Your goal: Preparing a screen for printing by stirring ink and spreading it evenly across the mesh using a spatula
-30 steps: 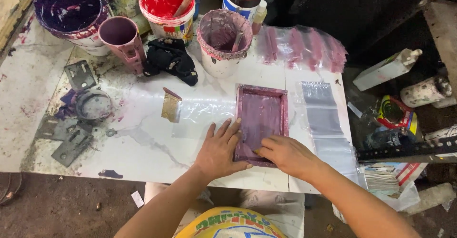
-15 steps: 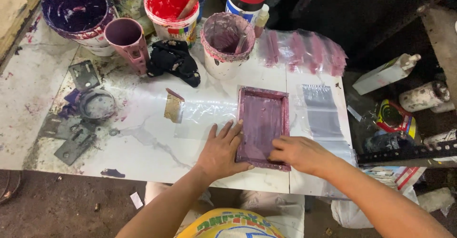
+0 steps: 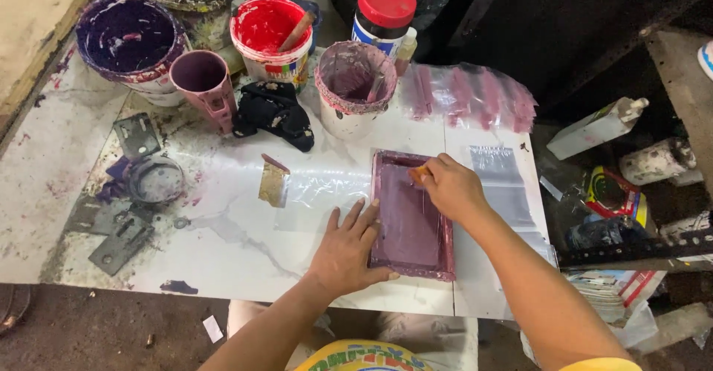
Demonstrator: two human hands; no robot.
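A purple-stained rectangular frame (image 3: 411,219) lies flat on the white table (image 3: 238,245), low and right of centre in the frame. The left hand (image 3: 349,248) rests palm down with fingers spread, pressing against the frame's left edge. The right hand (image 3: 445,187) reaches in from the lower right, forearm angled up-left, its fingers curled shut on a small yellowish piece (image 3: 420,171) over the frame's upper end. Above stand a mauve-smeared tub (image 3: 355,89) and a red paint tub (image 3: 271,33).
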